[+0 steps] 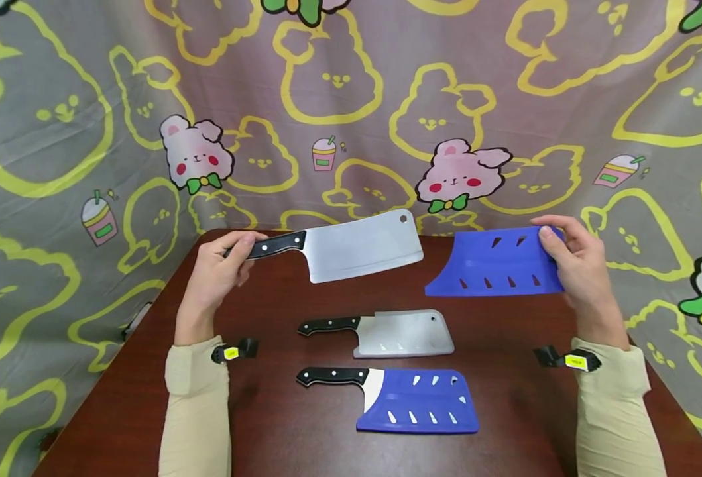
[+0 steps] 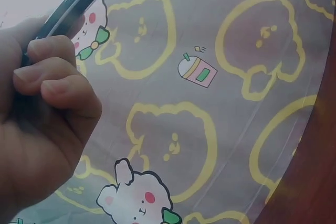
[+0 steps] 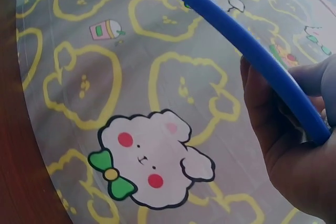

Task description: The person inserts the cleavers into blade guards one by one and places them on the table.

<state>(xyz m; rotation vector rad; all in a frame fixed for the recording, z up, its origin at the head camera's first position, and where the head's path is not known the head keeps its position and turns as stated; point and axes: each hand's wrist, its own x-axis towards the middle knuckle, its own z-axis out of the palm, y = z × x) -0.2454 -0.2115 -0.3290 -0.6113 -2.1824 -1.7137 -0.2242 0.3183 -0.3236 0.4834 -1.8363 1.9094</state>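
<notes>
My left hand [image 1: 222,268] grips the black handle of a cleaver [image 1: 362,246], its bare blade pointing right above the table. In the left wrist view the curled fingers [image 2: 63,80] wrap that handle. Across from it, my right hand [image 1: 580,265] pinches the right end of a blue slotted blade sheath [image 1: 476,262], thumb in front. The sheath's narrow edge [image 3: 247,48] runs through the right wrist view. A small gap separates blade tip and sheath. Below lie a cleaver in a whitish translucent sheath [image 1: 407,334] and, nearer, one in a blue sheath [image 1: 419,401], both handles leftward.
The dark reddish-brown table [image 1: 279,437] carries the two sheathed cleavers in its middle. A grey curtain [image 1: 362,146] with yellow outlines and rabbit faces hangs behind it and along the sides. Black straps with yellow labels sit on both wrists.
</notes>
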